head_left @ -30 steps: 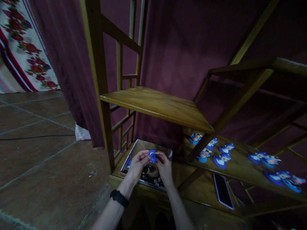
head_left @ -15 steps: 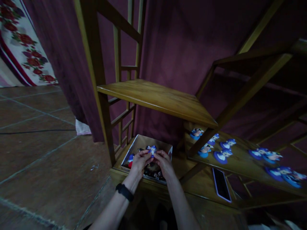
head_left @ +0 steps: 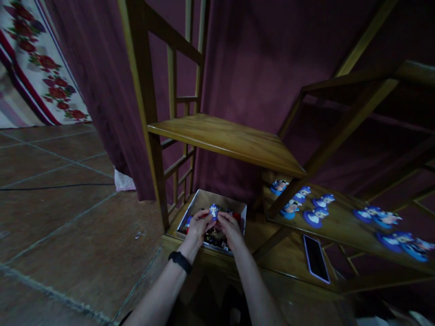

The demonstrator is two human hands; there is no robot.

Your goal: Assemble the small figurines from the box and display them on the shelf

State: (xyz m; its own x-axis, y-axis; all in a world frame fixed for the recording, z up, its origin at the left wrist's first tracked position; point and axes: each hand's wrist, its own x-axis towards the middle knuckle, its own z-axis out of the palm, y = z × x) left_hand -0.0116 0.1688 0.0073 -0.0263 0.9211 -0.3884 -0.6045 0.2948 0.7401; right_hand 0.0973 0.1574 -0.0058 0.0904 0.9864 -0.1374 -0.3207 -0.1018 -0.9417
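Between my fingertips, over a cardboard box (head_left: 234, 206), is a small blue-and-white figurine (head_left: 214, 212), held upright. My left hand (head_left: 198, 227), with a black band on its wrist, pinches it from the left. From the other side my right hand (head_left: 231, 228) grips it low down. Inside the box lie several dark, red and blue items, partly hidden by my hands and too dim to name.
Several similar figurines on blue and purple bases (head_left: 316, 217) stand on a wooden shelf (head_left: 343, 217) to the right. Below them lies a phone (head_left: 316, 259). An upper shelf board (head_left: 231, 138) juts above the box; an upright post (head_left: 144, 113) rises at left.
My view has shifted slightly, so the scene sits a little further right. Both hands still hold the figurine, which has moved slightly left and up relative to the box.
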